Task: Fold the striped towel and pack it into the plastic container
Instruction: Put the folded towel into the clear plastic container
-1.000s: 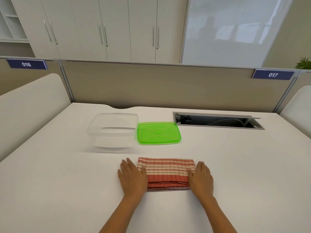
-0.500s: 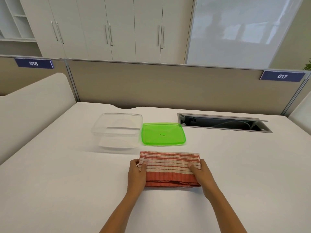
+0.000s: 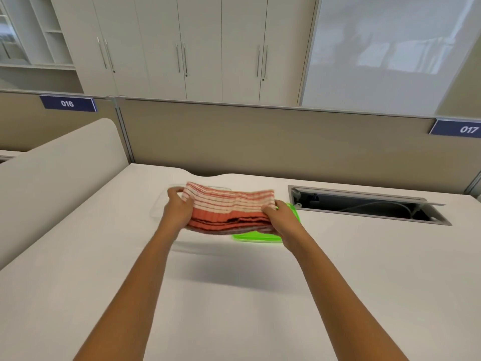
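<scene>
Holding the folded striped towel (image 3: 229, 209) crosswise, both hands gripping its ends.

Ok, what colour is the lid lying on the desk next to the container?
Bright green, translucent. The lid shows in the head view, partly hidden behind the towel.

A white desk (image 3: 78, 256) meets a beige partition (image 3: 260, 142) carrying blue plates, 016 (image 3: 67, 103) and 017 (image 3: 466, 129). An open cable hatch (image 3: 364, 204) is sunk into the desk top. Behind stand white cupboards (image 3: 182, 48) with slim metal handles, open shelves (image 3: 39, 29) at left, a frosted glass panel (image 3: 377, 48) at right
</scene>
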Action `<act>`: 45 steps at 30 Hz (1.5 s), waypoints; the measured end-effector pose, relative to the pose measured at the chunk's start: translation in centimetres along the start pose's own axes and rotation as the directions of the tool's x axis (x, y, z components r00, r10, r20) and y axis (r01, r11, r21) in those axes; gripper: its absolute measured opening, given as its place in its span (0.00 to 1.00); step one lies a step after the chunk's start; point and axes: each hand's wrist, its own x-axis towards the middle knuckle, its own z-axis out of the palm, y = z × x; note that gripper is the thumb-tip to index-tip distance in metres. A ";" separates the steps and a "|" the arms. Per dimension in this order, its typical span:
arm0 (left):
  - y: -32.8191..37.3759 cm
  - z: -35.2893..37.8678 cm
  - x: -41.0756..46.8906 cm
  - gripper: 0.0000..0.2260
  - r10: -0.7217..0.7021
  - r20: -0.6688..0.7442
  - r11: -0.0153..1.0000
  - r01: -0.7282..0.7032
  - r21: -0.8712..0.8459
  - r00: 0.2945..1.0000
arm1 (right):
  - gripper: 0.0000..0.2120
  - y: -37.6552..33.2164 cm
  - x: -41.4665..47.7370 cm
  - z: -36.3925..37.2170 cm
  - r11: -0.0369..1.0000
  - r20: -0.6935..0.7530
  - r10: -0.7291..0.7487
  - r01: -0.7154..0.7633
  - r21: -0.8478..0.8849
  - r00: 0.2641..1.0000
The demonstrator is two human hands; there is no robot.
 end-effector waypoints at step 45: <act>-5.9 0.3 4.0 0.14 0.359 -0.108 0.843 -0.273 0.463 0.927 | 0.10 7.6 6.3 0.4 0.380 0.151 -0.511 0.380 -0.844 0.846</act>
